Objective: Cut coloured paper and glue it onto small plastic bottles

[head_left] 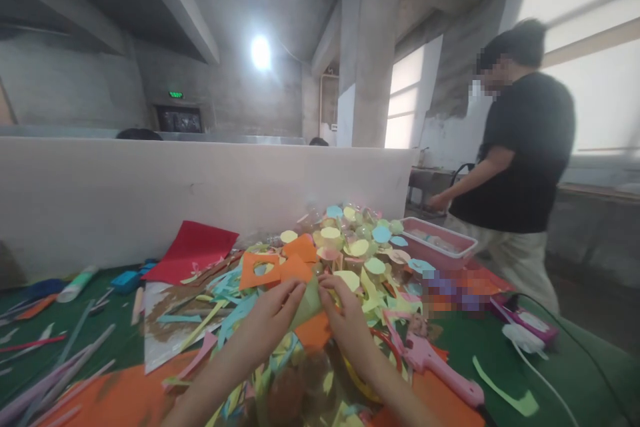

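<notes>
My left hand (pixel 275 308) and my right hand (pixel 349 315) meet over a heap of cut paper in the middle of the table. Between their fingertips is a pale green piece of paper (pixel 306 305), and the fingers of both hands are closed at its edges. Just below it lies an orange paper piece (pixel 313 332). Beyond my left hand is an orange sheet with a round hole (pixel 249 271). Yellow paper circles (pixel 359 248) and blue ones rest on clear round shapes at the back. A pink glue gun (pixel 443 368) lies to the right of my right hand.
A white partition (pixel 200 193) stands behind the table. A red sheet (pixel 193 250) and a glue bottle (pixel 79 284) lie at left. At right are a pink basket (pixel 440 260), a purple power strip (pixel 537 324) and cables. A person in a black T-shirt (pixel 533 153) stands beyond.
</notes>
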`<state>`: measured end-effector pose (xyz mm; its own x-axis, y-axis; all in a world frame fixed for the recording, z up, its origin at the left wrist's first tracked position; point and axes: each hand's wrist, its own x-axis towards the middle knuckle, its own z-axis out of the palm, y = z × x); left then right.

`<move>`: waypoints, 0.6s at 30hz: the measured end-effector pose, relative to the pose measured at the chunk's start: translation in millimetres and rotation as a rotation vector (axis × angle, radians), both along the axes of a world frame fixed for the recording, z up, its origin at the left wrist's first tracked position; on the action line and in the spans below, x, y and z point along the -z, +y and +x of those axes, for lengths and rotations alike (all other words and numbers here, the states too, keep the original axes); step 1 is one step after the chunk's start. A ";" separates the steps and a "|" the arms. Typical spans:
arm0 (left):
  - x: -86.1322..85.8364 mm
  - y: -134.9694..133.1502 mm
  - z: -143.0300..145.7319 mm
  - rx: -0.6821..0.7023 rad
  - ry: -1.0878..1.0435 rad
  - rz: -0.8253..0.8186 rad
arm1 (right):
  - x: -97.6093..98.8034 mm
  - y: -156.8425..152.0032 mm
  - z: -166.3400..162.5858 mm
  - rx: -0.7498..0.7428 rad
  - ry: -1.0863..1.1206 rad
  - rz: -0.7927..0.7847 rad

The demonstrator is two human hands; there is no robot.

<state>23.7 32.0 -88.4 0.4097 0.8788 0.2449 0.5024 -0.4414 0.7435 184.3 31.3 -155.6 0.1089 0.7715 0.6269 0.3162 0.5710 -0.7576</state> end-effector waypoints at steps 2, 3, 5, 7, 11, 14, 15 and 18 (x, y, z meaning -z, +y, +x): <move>-1.1 -1.7 0.1 0.005 0.016 -0.019 | -1.3 -2.1 -1.8 -0.009 0.012 -0.047; -1.4 -2.2 -0.1 0.013 0.035 -0.023 | -1.7 -2.7 -2.5 -0.014 0.016 -0.068; -0.8 -2.2 -0.8 0.019 0.086 -0.011 | -2.0 -2.8 -3.4 -0.020 0.022 -0.093; 1.2 -1.1 -1.4 0.005 0.130 0.015 | -1.2 -1.8 -3.2 -0.025 0.034 -0.088; 6.2 2.1 -2.0 -0.016 0.136 0.033 | 1.7 -0.2 -1.2 -0.033 0.058 -0.064; 8.7 3.8 -2.1 -0.023 0.118 0.034 | 3.5 -0.8 0.3 -0.033 0.060 -0.078; 9.2 4.1 -2.1 -0.024 0.117 0.031 | 4.0 -1.1 0.7 -0.036 0.058 -0.090; 9.3 4.3 -1.9 -0.029 0.113 0.025 | 5.6 -1.4 1.7 -0.044 0.057 -0.135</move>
<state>21.8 36.3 -97.7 0.4104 0.8847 0.2210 0.5951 -0.4435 0.6702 186.0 29.8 -161.2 0.1056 0.8532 0.5109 0.2476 0.4750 -0.8444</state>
